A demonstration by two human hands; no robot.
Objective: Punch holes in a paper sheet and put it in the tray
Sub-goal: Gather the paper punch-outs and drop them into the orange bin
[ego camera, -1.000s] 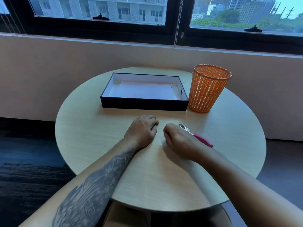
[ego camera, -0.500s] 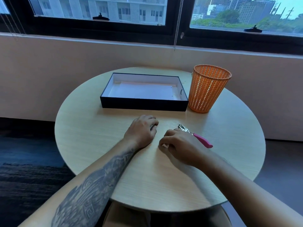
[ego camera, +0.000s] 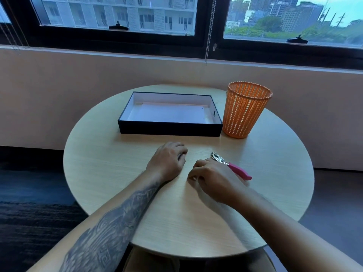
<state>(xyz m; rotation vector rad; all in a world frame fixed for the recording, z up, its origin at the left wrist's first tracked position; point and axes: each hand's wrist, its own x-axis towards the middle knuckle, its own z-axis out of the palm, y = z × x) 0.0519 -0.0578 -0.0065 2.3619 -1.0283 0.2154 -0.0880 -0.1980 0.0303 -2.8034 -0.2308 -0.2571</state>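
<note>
Hands rest on round table [ego camera: 110, 173] at frame centre. Left hand [ego camera: 167, 160] lies knuckles up, fingers curled under, holding nothing visible. Right hand [ego camera: 211, 178] curled loosely, grip contents unclear. Pink-handled hole punch [ego camera: 231, 166] lies just behind right hand. Paper sheet [ego camera: 170, 113] lies inside black tray [ego camera: 169, 129], upper centre. Orange basket [ego camera: 245, 109] stands right of tray.

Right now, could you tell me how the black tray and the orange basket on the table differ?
The black tray is low, rectangular and solid-walled; the orange basket is tall, round, tapered and perforated all over. The tray lies wide and flat with white paper visible on its floor, whereas the basket's contents cannot be seen from here. The tray sits centrally, the basket just to its right. Both are open-topped, upright and stand on the far side of the round table.
</note>
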